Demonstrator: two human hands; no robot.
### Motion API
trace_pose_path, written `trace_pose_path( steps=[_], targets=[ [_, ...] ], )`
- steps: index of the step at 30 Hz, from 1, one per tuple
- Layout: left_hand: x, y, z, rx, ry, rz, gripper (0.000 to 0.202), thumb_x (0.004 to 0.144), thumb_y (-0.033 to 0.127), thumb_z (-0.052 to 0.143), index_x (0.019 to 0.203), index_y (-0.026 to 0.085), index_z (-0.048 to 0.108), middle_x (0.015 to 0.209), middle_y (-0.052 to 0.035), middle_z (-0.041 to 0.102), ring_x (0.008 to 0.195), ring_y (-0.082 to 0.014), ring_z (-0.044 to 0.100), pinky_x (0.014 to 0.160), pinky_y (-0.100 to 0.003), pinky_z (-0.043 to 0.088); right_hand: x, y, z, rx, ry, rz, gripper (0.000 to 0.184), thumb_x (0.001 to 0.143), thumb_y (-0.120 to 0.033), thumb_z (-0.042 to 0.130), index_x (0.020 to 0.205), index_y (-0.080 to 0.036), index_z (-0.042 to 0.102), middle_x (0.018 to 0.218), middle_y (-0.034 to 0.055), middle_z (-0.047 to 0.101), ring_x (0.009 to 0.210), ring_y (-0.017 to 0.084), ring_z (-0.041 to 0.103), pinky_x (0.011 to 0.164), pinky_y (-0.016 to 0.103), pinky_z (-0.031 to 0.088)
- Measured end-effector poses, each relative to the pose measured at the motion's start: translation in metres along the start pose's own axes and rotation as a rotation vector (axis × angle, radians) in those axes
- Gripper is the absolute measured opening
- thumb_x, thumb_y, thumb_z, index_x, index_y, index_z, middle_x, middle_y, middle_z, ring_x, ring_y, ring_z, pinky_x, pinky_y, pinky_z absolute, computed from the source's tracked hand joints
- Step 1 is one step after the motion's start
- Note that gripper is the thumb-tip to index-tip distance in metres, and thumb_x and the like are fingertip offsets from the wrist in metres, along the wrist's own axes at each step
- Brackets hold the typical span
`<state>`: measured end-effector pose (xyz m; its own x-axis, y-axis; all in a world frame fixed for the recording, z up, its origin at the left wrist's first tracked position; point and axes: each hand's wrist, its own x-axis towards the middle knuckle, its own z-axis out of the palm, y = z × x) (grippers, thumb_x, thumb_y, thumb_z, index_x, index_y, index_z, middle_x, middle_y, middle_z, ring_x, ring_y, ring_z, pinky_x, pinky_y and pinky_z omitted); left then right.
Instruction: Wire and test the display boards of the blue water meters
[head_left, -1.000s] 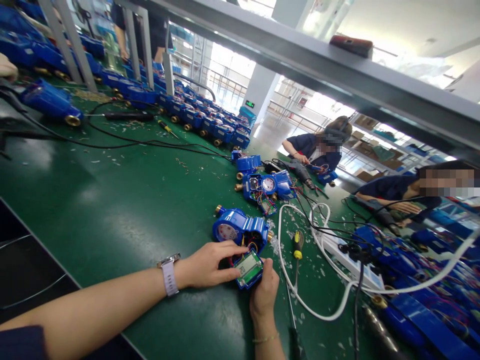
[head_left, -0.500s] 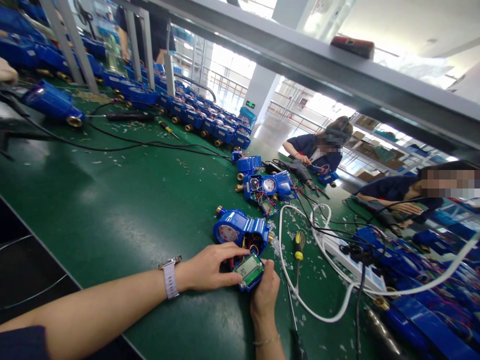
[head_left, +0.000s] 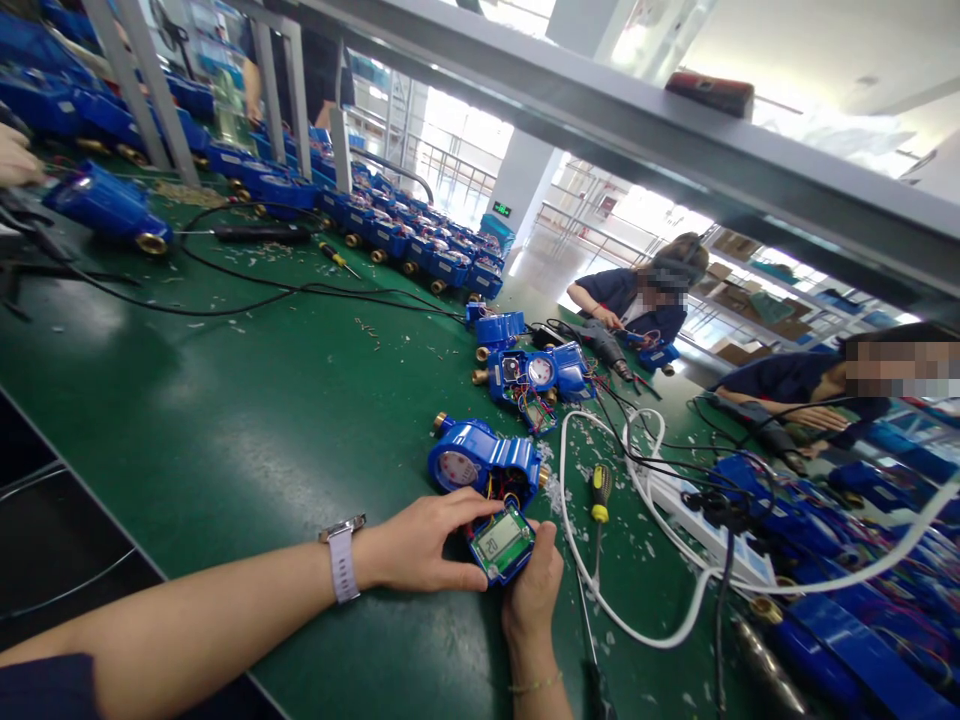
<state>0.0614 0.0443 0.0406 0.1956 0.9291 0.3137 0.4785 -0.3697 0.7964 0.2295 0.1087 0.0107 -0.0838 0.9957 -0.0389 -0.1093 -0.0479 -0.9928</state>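
A blue water meter [head_left: 480, 450] with brass ends rests on the green bench, its wiring compartment open. Wires run from it to a small display module [head_left: 501, 545], a green circuit board with an LCD in a blue housing. My right hand [head_left: 534, 590] grips this module from its right and lower side, thumb along the edge. On the other side my left hand [head_left: 435, 540] holds it between thumb and index finger, at its lower and upper edges. Dark digits show on the LCD. The fingers beneath the module are hidden.
A yellow-black screwdriver [head_left: 600, 495] and a white cable [head_left: 574, 560] lie to the right, near a power strip [head_left: 686, 515]. Another opened meter [head_left: 540, 375] sits behind. Several meters stand in rows at the back. Co-workers sit across the bench; a metal beam [head_left: 600, 105] crosses above.
The digits on the LCD look different. The module has shifted slightly right, and my left thumb has slid back to its lower edge. Another person's hand at the far left reaches further in.
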Motion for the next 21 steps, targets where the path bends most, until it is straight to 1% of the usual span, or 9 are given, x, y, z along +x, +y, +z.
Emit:
trace_pose_path(
  steps=[3, 7, 13, 21],
  targets=[
    [-0.0006, 0.0019, 0.0000, 0.026, -0.009, 0.013, 0.078, 0.076, 0.045, 0.075, 0.142, 0.020, 0.041, 0.129, -0.0147, 0.056, 0.112, -0.0299, 0.060, 0.096, -0.043, 0.050, 0.0005, -0.0004, 0.0006, 0.026, 0.011, 0.016, 0.069, 0.070, -0.081, 0.058, 0.071, -0.013, 0.065, 0.059, 0.0047, 0.063, 0.053, 0.017, 0.054, 0.050, 0.027, 0.045],
    [0.0006, 0.0030, -0.0004, 0.063, -0.004, 0.029, 0.078, 0.075, 0.037, 0.077, 0.142, 0.020, 0.041, 0.129, -0.0144, 0.057, 0.114, -0.0298, 0.060, 0.096, -0.043, 0.051, 0.0004, -0.0007, 0.0003, 0.055, 0.009, 0.024, 0.067, 0.069, -0.079, 0.061, 0.071, -0.013, 0.066, 0.060, 0.0052, 0.064, 0.053, 0.018, 0.056, 0.051, 0.028, 0.046],
    [0.0025, 0.0015, -0.0005, 0.119, 0.017, 0.065, 0.061, 0.085, 0.030, 0.068, 0.140, 0.022, 0.043, 0.124, -0.0123, 0.060, 0.108, -0.0262, 0.063, 0.092, -0.038, 0.053, 0.0013, 0.0004, -0.0007, 0.083, -0.007, 0.021, 0.064, 0.071, -0.076, 0.062, 0.071, -0.013, 0.066, 0.062, 0.0057, 0.065, 0.054, 0.018, 0.057, 0.052, 0.029, 0.047],
    [0.0009, 0.0015, 0.0001, 0.123, 0.023, 0.077, 0.058, 0.087, 0.030, 0.065, 0.140, 0.021, 0.043, 0.124, -0.0119, 0.061, 0.109, -0.0257, 0.063, 0.092, -0.038, 0.053, 0.0002, -0.0010, -0.0010, 0.127, -0.033, 0.010, 0.062, 0.073, -0.075, 0.061, 0.072, -0.013, 0.066, 0.063, 0.0046, 0.065, 0.056, 0.018, 0.057, 0.054, 0.029, 0.047]
  ],
)
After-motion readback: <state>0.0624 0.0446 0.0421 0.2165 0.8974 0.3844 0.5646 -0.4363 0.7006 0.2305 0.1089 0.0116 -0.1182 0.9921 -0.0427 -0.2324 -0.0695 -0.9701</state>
